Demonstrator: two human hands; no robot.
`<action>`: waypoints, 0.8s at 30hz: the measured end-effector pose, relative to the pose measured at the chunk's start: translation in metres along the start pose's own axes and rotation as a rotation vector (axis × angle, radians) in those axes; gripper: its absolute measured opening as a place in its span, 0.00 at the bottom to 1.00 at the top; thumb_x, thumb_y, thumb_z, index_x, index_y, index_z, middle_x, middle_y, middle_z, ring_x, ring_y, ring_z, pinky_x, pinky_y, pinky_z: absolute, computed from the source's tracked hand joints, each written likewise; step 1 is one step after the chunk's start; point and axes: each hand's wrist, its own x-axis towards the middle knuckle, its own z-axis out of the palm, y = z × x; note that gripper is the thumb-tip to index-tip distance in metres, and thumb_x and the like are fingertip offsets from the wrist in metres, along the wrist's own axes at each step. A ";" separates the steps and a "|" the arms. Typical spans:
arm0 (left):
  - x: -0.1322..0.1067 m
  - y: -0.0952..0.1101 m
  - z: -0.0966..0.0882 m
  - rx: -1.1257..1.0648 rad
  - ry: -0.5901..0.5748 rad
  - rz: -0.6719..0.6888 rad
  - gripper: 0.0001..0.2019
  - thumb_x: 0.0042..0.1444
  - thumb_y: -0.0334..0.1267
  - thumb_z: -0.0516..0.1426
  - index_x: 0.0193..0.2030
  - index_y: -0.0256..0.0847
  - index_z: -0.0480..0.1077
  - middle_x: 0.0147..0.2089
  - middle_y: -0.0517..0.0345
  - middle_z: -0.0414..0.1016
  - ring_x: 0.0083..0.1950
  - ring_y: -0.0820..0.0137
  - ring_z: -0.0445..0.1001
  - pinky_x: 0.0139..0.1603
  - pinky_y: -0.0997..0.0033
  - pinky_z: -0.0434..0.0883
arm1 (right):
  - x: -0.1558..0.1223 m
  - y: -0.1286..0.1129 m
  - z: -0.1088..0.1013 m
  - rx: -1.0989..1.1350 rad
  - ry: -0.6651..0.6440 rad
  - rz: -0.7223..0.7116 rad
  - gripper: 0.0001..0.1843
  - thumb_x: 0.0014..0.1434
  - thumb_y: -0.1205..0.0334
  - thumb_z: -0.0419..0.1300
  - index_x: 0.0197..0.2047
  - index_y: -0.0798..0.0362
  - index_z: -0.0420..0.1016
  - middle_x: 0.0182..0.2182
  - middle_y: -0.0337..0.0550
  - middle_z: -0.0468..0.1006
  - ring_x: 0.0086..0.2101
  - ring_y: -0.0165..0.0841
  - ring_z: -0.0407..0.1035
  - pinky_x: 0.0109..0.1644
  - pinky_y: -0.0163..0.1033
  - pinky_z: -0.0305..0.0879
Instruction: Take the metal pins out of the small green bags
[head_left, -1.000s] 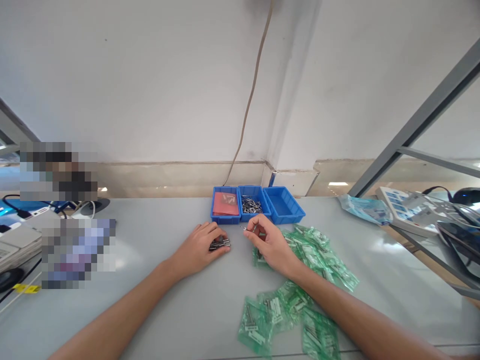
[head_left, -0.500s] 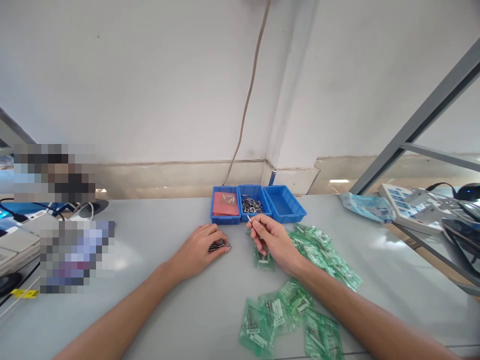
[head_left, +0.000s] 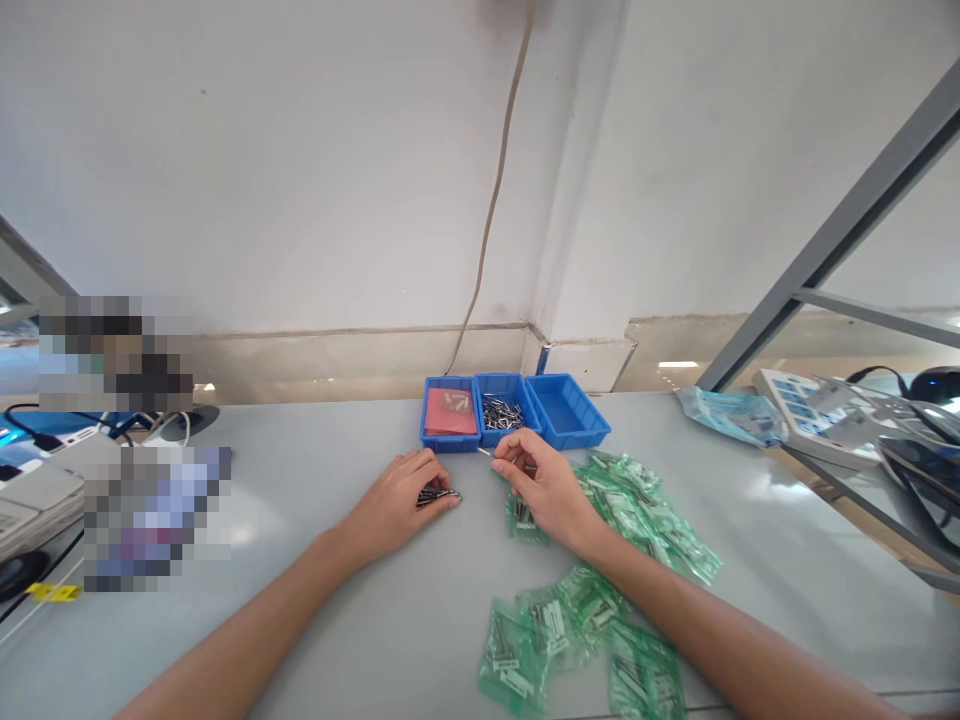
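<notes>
Head view: left hand rests on worktop, fingers curled over a bundle of small metal pins. Right hand pinches one pin at fingertips, just near of middle blue bin. Green bags right of hands.

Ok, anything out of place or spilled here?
Nothing damaged. The green bags lie strewn loose over the table beside the right hand, which pinches one pin; a small pile of pins is held under the left hand, outside the blue bins.
</notes>
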 end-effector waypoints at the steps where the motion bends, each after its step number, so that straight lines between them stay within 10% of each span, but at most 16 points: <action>1: 0.000 0.000 0.000 -0.001 0.000 -0.001 0.10 0.71 0.47 0.57 0.43 0.44 0.70 0.45 0.57 0.74 0.47 0.63 0.72 0.52 0.61 0.70 | 0.000 0.001 -0.001 -0.032 0.004 -0.019 0.06 0.67 0.54 0.62 0.43 0.47 0.75 0.35 0.40 0.74 0.29 0.32 0.66 0.32 0.39 0.66; 13: 0.000 0.002 -0.002 -0.007 -0.020 -0.002 0.10 0.72 0.47 0.56 0.42 0.44 0.70 0.44 0.56 0.74 0.46 0.63 0.71 0.51 0.61 0.69 | 0.001 0.000 -0.001 -0.054 0.011 -0.052 0.05 0.65 0.56 0.65 0.40 0.47 0.77 0.37 0.42 0.75 0.35 0.36 0.70 0.35 0.40 0.68; 24: 0.000 0.000 -0.001 0.014 -0.023 0.022 0.11 0.72 0.48 0.55 0.44 0.44 0.72 0.45 0.56 0.76 0.46 0.63 0.71 0.52 0.60 0.69 | 0.007 -0.003 -0.005 0.397 -0.045 0.250 0.21 0.60 0.40 0.67 0.40 0.51 0.76 0.30 0.36 0.72 0.22 0.25 0.61 0.22 0.32 0.60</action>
